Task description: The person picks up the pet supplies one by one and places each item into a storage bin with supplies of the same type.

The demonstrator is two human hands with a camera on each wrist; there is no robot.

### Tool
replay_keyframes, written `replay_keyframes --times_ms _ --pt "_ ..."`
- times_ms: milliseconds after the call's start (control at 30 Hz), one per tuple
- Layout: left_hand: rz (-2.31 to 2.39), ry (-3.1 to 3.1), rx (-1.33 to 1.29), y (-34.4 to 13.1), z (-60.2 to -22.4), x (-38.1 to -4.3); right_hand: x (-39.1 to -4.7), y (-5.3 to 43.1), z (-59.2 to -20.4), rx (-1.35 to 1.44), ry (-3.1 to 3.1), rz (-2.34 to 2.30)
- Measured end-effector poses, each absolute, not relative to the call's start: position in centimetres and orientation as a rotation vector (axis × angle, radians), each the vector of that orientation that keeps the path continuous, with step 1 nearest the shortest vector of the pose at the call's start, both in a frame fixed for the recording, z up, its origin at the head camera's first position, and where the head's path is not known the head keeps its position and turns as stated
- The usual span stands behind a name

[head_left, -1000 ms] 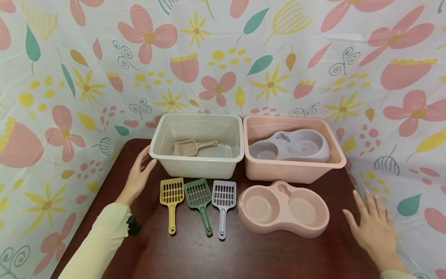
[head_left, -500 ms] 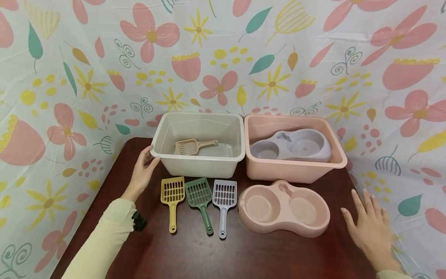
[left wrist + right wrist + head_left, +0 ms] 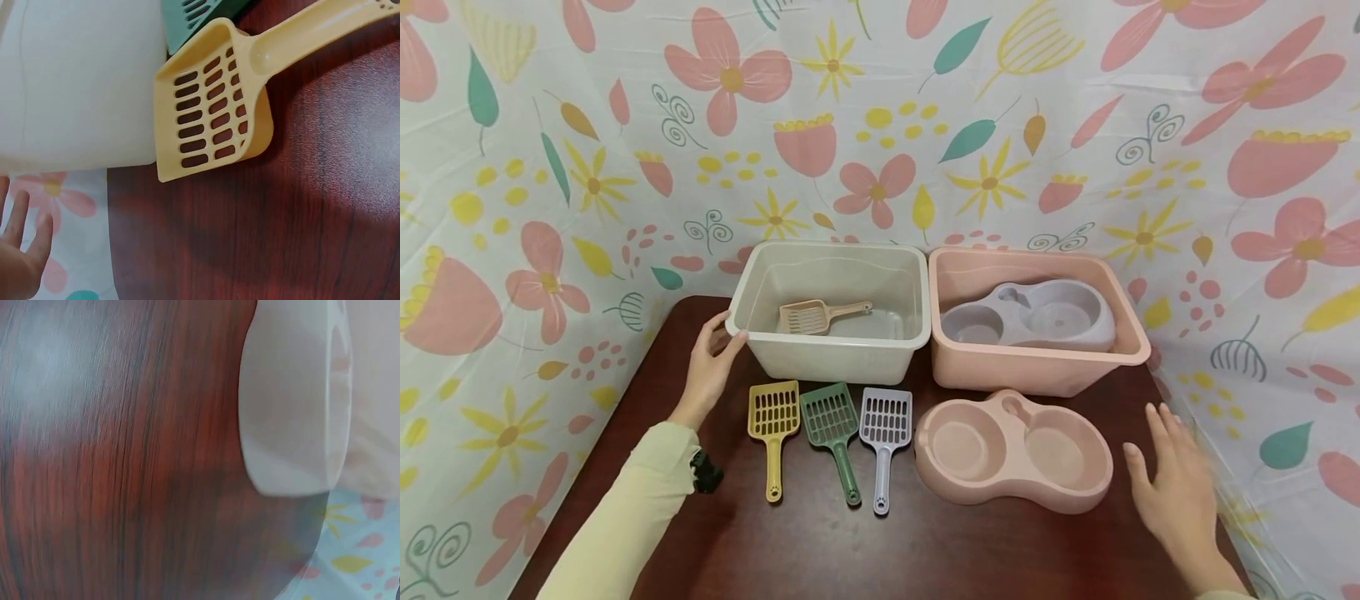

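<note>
My left hand (image 3: 709, 371) is at the front left corner of a pale grey litter box (image 3: 835, 360), fingertips and thumb right at its rim. In the left wrist view its fingers (image 3: 17, 215) look spread beside the box wall. A beige litter scoop (image 3: 805, 317) lies inside this box. Fingers extended, my right hand (image 3: 1176, 492) hovers at the table's right side, beside a pink double pet bowl (image 3: 1015, 479). The right wrist view shows that bowl (image 3: 284, 406) but not the hand. Behind it, a pink litter box (image 3: 1000, 371) contains a greyish-lilac double bowl (image 3: 1060, 315).
In front of the grey box lie a yellow scoop (image 3: 773, 429), a green scoop (image 3: 831, 421) and a lilac scoop (image 3: 885, 429), handles toward me. All stand on a dark red wooden table (image 3: 820, 558). A floral cloth (image 3: 880, 108) hangs behind and at both sides.
My left hand has stayed at the grey box's corner, shifting slightly right with the whole view. My right hand has moved left toward the pink double bowl. The boxes and scoops keep their places.
</note>
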State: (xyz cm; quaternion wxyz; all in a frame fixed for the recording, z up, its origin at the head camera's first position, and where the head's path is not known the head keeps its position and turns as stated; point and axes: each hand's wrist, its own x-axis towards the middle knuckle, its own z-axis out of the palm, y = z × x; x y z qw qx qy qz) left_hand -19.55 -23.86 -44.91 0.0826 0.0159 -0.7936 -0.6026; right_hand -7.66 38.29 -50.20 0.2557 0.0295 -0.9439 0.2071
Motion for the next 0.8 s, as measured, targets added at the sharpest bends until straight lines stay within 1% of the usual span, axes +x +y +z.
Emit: replay_keyframes --times_ms 167,367,800 --pt "-1.785 -2.358 0.118 -22.9 -43.3 -19.1 -7.7 36.0 -49.7 0.110 -2.558 0.614" --pt "-1.797 -2.310 0.171 -22.6 -42.7 -19.4 -7.8 33.0 -49.4 0.188 -2.521 0.683" --pt "-1.803 -2.308 0.190 -22.8 -43.4 -18.7 -6.7 27.6 -49.1 0.202 -2.556 0.838"
